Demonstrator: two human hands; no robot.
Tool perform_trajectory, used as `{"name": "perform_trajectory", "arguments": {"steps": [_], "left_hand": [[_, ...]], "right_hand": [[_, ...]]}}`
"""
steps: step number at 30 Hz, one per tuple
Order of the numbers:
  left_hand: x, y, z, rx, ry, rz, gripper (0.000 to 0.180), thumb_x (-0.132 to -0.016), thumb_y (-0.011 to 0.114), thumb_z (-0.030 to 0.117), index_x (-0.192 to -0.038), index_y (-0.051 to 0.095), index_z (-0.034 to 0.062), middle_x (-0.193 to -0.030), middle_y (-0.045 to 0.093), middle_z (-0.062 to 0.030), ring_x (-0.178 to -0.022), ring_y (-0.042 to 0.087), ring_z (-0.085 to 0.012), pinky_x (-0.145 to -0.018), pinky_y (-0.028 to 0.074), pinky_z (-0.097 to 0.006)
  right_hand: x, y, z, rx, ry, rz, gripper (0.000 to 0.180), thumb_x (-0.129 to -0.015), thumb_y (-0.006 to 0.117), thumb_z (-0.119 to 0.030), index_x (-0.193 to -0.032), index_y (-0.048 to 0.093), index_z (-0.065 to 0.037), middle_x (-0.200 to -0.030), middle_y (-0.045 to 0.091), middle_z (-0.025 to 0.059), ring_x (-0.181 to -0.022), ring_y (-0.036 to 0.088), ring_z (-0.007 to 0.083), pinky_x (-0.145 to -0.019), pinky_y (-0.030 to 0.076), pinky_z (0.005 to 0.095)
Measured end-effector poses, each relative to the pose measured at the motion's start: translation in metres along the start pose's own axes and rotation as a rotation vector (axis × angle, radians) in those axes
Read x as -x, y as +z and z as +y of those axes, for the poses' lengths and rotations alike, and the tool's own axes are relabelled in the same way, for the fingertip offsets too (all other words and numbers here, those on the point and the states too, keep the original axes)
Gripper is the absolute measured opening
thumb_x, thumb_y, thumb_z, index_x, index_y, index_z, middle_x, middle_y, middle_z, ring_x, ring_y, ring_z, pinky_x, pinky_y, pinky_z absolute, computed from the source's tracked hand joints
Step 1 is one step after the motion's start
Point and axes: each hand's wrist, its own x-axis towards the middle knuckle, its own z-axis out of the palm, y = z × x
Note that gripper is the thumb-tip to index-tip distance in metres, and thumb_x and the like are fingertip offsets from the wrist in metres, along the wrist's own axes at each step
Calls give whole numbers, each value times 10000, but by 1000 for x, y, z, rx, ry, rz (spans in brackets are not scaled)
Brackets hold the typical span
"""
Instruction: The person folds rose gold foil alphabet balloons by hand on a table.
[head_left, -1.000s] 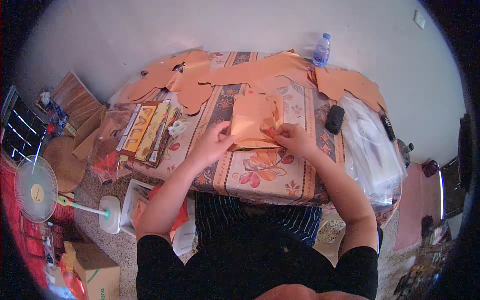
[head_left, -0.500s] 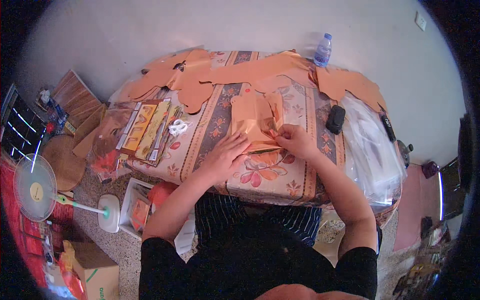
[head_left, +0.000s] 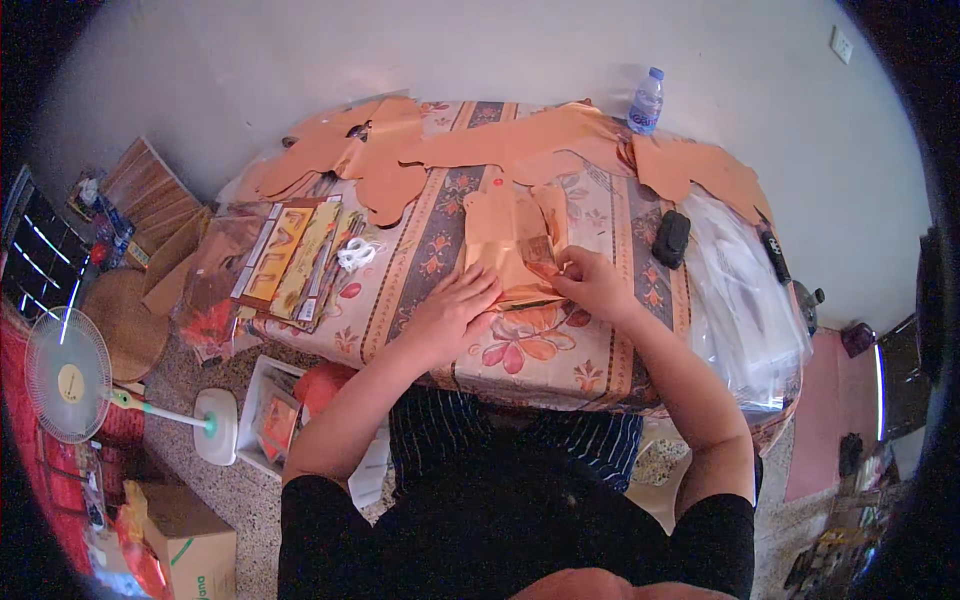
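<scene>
A shiny copper-coloured foil sheet [head_left: 492, 228] lies folded on the table, its near part creased and reflecting light. Spread over its lower left edge, my left hand [head_left: 458, 308] rests flat with the fingers stretched out. At the sheet's right edge, my right hand [head_left: 597, 285] pinches a raised, crumpled flap of the foil between thumb and fingers. Part of the near edge is hidden beneath my hands. Beyond it lie several flat copper-coloured cut-out pieces [head_left: 500, 143] across the far side of the table.
Printed cards in plastic [head_left: 290, 255] and a white string bundle [head_left: 356, 254] lie left. To the right are a black case [head_left: 671, 239], clear plastic bags [head_left: 735, 300] and a black pen-like tool [head_left: 775, 252]. A water bottle [head_left: 647, 101] stands at the back. A fan [head_left: 70, 378] is on the floor.
The foil flap by my right hand has shifted slightly and its reflections differ. Both hands stay in nearly the same places.
</scene>
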Motion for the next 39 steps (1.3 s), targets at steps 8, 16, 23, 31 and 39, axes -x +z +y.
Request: {"name": "perform_trajectory", "arguments": {"steps": [8,16,23,31,39], "left_hand": [[1,-4,5,-9,-19,-36,479,-946,505,253,-1358,450,15,-1427,426,-157,-1373,327,-302,-1123,255,-447],[1,-8,9,31,-50,-31,489,-927,530,248,-1350,462,11,-1419,436,-159,-1375,325,-303,-1123,251,-458],[1,-7,8,1,-21,-3,482,-924,528,264,-1335,473,19,-1395,461,-154,-1353,354,-315,-1102,277,-460],[2,-5,7,-14,-11,-1,492,-913,541,258,-1337,472,19,-1389,468,-156,-1354,354,-311,-1101,277,-463],[2,-5,7,-4,-15,13,477,-912,542,258,-1318,492,13,-1370,488,-161,-1343,371,-310,-1102,277,-461]], "right_hand": [[10,5,-12,-32,9,6,313,-892,628,-138,-1143,470,-38,-674,567,10,-540,513,63,-406,427,246],[13,6,-11,-68,49,1,407,-898,620,-140,-1251,437,-52,-729,570,18,-553,530,70,-418,453,237],[9,5,-4,-11,44,14,426,-889,620,-124,-1260,427,-47,-720,547,3,-526,529,70,-414,471,232],[9,6,-3,-19,17,23,448,-876,627,-106,-1265,414,-49,-694,530,-11,-523,524,66,-407,467,230],[8,8,3,66,-54,48,434,-876,625,-96,-1256,425,-36,-695,537,-14,-536,513,64,-426,452,223]]}}
